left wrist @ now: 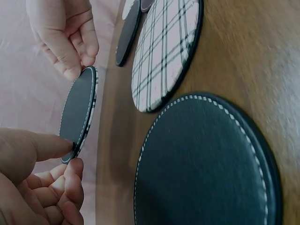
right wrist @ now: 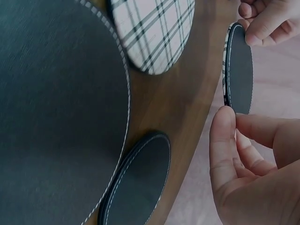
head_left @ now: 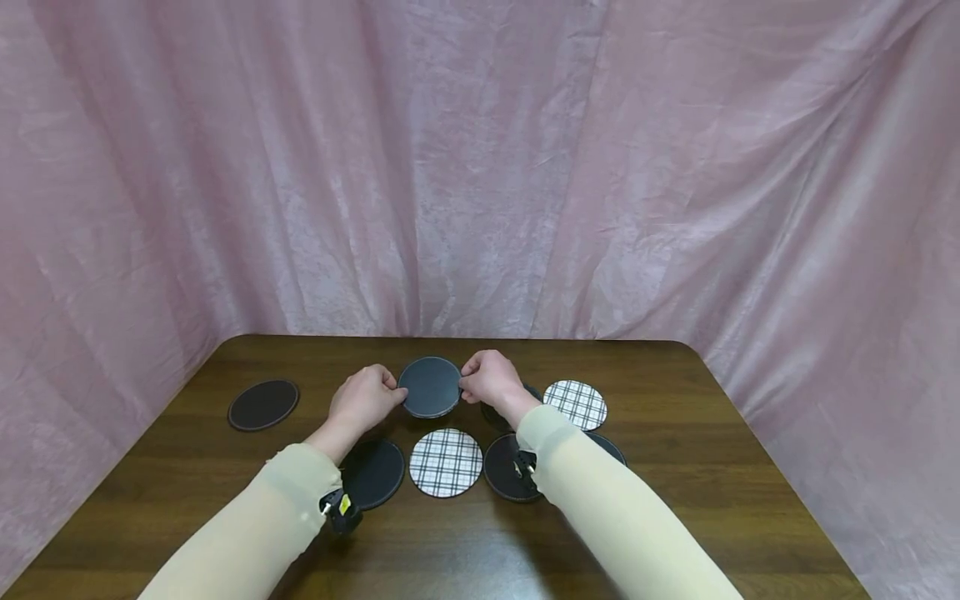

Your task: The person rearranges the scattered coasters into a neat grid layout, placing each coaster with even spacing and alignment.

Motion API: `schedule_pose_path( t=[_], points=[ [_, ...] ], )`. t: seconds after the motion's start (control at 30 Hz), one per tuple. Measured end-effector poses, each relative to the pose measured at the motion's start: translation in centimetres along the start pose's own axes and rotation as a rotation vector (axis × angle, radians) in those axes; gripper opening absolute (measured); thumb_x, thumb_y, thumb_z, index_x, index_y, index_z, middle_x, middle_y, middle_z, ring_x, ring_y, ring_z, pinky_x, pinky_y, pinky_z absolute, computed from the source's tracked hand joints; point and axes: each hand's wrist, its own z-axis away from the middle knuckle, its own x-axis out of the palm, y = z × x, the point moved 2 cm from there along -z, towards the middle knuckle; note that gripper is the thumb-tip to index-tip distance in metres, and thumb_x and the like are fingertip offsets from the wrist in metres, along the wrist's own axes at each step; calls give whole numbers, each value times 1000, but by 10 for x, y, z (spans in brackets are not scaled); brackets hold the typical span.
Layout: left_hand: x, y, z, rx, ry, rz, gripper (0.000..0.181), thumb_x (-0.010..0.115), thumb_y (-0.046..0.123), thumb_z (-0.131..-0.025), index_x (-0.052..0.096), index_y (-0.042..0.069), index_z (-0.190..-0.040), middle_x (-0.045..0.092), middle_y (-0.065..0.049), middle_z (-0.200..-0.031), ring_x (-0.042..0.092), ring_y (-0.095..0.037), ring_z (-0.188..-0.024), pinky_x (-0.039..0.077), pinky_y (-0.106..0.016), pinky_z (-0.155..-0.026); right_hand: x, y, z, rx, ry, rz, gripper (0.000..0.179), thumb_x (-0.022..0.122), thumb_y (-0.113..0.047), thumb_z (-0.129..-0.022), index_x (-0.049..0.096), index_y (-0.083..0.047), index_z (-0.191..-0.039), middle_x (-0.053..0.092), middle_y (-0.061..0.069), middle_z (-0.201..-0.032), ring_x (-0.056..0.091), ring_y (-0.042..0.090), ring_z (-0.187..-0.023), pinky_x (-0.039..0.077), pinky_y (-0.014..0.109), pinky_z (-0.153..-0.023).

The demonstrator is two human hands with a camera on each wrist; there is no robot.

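Both hands hold one round black coaster [head_left: 429, 388] by opposite edges, raised above the table. Its black stitched face shows in the head view; plaid shows at the far rim in both wrist views. My left hand [head_left: 365, 396] pinches the left edge between thumb and fingers. On the other side my right hand [head_left: 491, 379] pinches the right edge. Below it on the table lies a plaid coaster [head_left: 446, 463], between a black coaster [head_left: 372, 473] under the left forearm and another black coaster [head_left: 510, 468] beside the right wrist.
A separate black coaster [head_left: 263, 405] lies at the far left. At the right is a second plaid coaster [head_left: 575, 404], with a dark coaster [head_left: 606, 447] partly hidden by the right sleeve. The wooden table [head_left: 712, 500] ends at a pink curtain [head_left: 480, 167].
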Motion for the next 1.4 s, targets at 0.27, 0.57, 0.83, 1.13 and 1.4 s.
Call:
schedule_pose_path(
  t=[0.27,0.57,0.83,1.13,1.4],
  points=[
    [7,11,-2,-12,-20,22,24,80,28,-100,72,5,-104,72,-11,-101,66,-30,-91,54,-52,-84,-10,7,0,-7,22,54,10,75,0,-102,75,5,-110,78,14,-90,80,23,-77,65,34,-76],
    [17,23,-1,-15,-55,22,23,80,26,-100,71,5,-103,71,-10,-102,66,-30,-92,54,-51,-85,-16,20,-2,12,17,133,9,77,-3,-102,78,2,-108,77,11,-89,75,17,-73,64,34,-76],
    [61,-13,-43,-12,-72,8,28,85,36,-96,71,11,-98,70,-6,-97,64,-28,-85,52,-47,-75,-17,29,-3,16,21,297,9,79,-9,-101,81,-4,-107,77,4,-80,71,15,-71,57,33,-74],
    [105,-62,-87,-11,-106,-9,29,87,45,-93,70,21,-95,70,2,-95,65,-23,-82,50,-41,-71,-16,32,-1,-29,29,402,6,81,-11,-97,85,-9,-101,75,-4,-82,66,17,-83,56,38,-84],
    [93,-41,-63,-18,-150,-51,28,85,38,-95,68,18,-86,65,-1,-92,61,-22,-80,47,-40,-67,-8,55,-21,-63,3,441,14,81,-10,-93,80,-16,-81,70,-4,-80,60,21,-77,52,41,-74]
  ],
)
